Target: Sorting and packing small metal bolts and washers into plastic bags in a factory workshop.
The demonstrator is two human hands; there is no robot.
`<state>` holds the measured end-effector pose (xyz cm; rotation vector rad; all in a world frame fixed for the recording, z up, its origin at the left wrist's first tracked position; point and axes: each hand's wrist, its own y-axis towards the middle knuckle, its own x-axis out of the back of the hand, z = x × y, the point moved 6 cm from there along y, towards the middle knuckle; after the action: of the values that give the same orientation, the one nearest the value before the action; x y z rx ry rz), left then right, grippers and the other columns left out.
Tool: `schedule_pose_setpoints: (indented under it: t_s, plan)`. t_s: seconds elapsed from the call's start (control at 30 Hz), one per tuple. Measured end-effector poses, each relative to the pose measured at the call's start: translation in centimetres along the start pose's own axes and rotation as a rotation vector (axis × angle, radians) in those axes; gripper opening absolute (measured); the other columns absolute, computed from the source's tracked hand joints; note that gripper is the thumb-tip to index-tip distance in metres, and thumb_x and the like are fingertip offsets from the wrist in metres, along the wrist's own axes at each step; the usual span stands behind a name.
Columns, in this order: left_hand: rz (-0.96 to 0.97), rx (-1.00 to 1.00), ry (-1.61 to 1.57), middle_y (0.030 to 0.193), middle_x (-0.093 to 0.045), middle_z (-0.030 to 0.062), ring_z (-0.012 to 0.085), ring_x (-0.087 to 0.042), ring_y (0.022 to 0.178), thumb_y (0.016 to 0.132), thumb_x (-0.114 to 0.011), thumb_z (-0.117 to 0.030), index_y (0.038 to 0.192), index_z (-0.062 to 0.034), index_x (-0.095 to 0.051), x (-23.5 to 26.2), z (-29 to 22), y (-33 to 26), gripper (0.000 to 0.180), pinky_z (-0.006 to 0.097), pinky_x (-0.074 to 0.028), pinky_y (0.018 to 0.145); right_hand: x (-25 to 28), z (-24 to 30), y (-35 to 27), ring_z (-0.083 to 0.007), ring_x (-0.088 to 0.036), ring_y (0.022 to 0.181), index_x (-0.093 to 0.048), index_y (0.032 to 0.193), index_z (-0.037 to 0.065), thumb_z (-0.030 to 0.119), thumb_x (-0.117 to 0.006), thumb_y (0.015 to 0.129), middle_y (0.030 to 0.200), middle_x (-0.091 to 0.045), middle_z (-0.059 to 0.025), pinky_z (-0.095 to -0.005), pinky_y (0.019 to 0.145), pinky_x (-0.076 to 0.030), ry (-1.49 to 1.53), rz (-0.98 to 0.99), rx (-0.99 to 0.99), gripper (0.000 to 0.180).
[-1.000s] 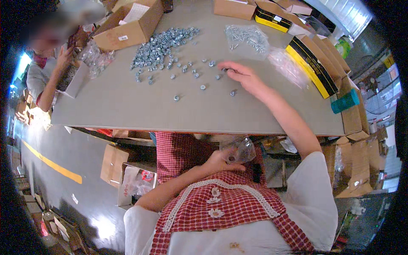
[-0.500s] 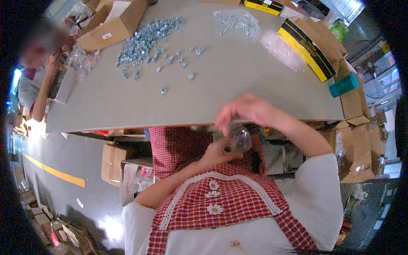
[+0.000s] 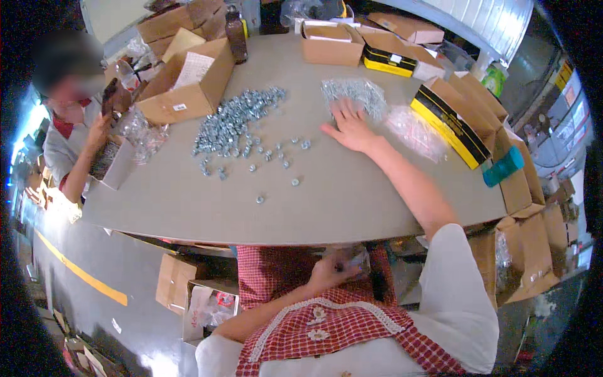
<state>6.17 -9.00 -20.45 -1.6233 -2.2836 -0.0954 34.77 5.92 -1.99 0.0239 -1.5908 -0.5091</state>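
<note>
My left hand is closed in my lap, gripping a clear plastic bag below the table's edge. Across the table, my right hand reaches out with its fingers spread. Those fingertips rest on the near side of a heap of small silvery screws; whether any are pinched is not visible. Just right of the screws lies a stack of clear, pinkish plastic bags. To the left is a larger pile of shiny metal nuts, with several loose ones scattered toward me.
Open cardboard boxes stand at the far left, and a black-and-yellow box lines the right side. A teal cylinder leans at the right edge. A co-worker sits at the left beside a small white box.
My right hand has moved from above the plastic bag at my lap, forward to the screw heap. The left hand keeps its hold on the bag. The view has tilted up.
</note>
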Motion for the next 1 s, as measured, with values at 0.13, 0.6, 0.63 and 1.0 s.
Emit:
schedule_pose_setpoints:
  t_s: [0.13,0.6,0.63,1.0]
  plan:
    - [-0.025,-0.088,-0.034,0.120,-0.066,0.0121,0.0300,-0.062,0.109,0.078,-0.081,-0.042,0.125,-0.0124,-0.063,0.7,-2.1,-0.2,0.058,0.042,-0.048,0.095,-1.0,-0.4,2.4,-0.0403,-0.023,0.146,-0.028,0.147,-0.009,0.060,-0.036,0.098,0.154,-0.025,-0.0305,-0.0513,0.120,-0.016,0.030,0.095,0.089,0.085]
    - [-0.008,-0.125,0.082,0.105,-0.069,0.0118,0.0306,-0.067,0.096,0.078,-0.079,-0.044,0.103,-0.0082,-0.068,-0.4,1.0,0.5,0.046,0.041,-0.054,0.084,4.1,2.8,-11.2,-0.0381,-0.027,0.144,-0.035,0.146,-0.004,0.044,-0.046,0.101,0.154,-0.032,-0.0233,-0.0452,0.120,-0.020,0.114,0.096,0.274,0.067]
    - [-0.023,-0.142,0.065,0.105,-0.069,0.0116,0.0307,-0.067,0.096,0.078,-0.079,-0.043,0.104,-0.0089,-0.069,-0.2,0.9,0.6,0.044,0.041,-0.054,0.084,4.4,1.8,-10.9,-0.0363,-0.030,0.144,-0.041,0.144,-0.001,0.041,-0.046,0.101,0.152,-0.036,-0.0208,-0.0447,0.120,-0.022,0.324,0.048,0.187,0.060]
    - [-0.081,-0.210,0.077,0.113,-0.067,0.0164,0.0334,-0.068,0.093,0.082,-0.076,-0.045,0.108,-0.0085,-0.066,1.2,-1.4,0.0,0.046,0.043,-0.054,0.079,2.0,-5.3,-8.1,-0.0309,-0.044,0.136,-0.052,0.138,0.005,0.034,-0.046,0.103,0.146,-0.048,-0.0159,-0.0427,0.115,-0.031,0.712,-0.171,-0.149,0.045]
